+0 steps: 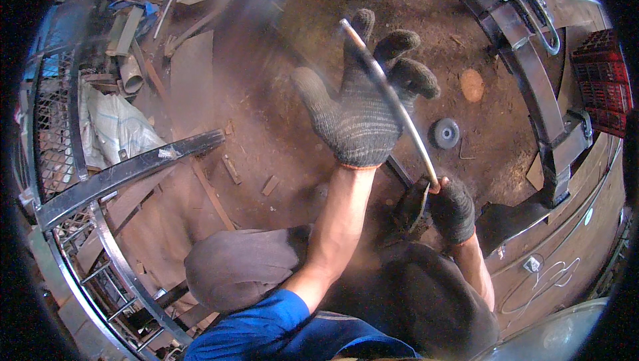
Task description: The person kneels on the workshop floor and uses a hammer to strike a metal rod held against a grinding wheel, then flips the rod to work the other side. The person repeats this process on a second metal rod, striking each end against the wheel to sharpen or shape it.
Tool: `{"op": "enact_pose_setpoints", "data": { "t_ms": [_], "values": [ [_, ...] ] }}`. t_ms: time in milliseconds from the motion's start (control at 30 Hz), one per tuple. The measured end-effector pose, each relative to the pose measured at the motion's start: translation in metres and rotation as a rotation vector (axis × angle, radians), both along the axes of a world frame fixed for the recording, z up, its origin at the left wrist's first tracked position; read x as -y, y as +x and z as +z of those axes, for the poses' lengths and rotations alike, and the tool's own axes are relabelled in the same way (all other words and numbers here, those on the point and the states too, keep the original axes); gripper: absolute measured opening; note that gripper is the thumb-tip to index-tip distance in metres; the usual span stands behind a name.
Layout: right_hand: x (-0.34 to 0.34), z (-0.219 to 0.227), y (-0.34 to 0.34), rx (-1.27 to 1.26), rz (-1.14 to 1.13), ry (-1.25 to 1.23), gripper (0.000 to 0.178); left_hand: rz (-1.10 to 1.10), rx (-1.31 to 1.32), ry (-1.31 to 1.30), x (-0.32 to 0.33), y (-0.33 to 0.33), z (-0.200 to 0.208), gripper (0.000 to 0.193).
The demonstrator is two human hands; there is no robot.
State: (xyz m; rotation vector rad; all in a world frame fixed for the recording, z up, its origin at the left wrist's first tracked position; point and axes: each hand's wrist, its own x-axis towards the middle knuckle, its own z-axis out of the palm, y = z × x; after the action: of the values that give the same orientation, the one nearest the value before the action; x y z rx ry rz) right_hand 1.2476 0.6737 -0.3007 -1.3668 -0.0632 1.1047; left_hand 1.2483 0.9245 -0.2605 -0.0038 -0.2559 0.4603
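Note:
A slim metal rod (414,133), slightly curved, slants from the upper middle down to my right hand (454,211). That hand, in a dark knit glove, is closed round the rod's lower end. My left hand (365,118) wears a matching glove and lies palm up behind the rod, thumb spread and fingers loosely bent apart. The rod crosses in front of its palm and fingers; whether they touch I cannot tell. Beyond my right hand, a small grey wheel-like disc (445,133) lies on the dirt floor beside a thin bent wire (467,157).
A heavy metal frame (536,81) curves along the right, with a red crate (602,81) past it. To the left, a dark metal bar (133,178) juts out near a white sack (120,121). Wood scraps (270,185) litter the floor. A pale cord (546,288) lies lower right.

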Motion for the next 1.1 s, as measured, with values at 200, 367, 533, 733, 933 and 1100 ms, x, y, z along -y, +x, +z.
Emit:
{"op": "enact_pose_setpoints", "data": {
  "t_ms": [200,367,533,733,933,1100],
  "values": [
    [-0.005,0.009,-0.007,-0.819,-0.214,0.305,0.021,0.010,-0.032,0.012,0.002,0.000,-0.001,0.093],
    [0.000,0.006,-0.002,-0.851,-0.174,0.334,0.024,0.017,-0.038,-0.007,0.008,0.004,0.003,0.086],
    [-0.003,0.017,0.004,0.438,0.179,-0.064,0.035,0.256,-0.482,0.363,-0.001,0.011,-0.007,0.051],
    [-0.017,0.044,0.013,0.778,0.191,-0.377,0.030,0.401,-0.831,0.338,-0.026,0.034,-0.004,0.044],
    [-0.050,0.098,0.055,-0.410,-0.194,0.125,0.029,0.484,-0.960,0.791,0.004,0.039,0.041,0.033],
    [-0.042,0.174,0.074,0.368,0.272,-0.288,0.030,0.125,-1.086,0.715,0.030,-0.002,0.144,0.030]
  ]
}}
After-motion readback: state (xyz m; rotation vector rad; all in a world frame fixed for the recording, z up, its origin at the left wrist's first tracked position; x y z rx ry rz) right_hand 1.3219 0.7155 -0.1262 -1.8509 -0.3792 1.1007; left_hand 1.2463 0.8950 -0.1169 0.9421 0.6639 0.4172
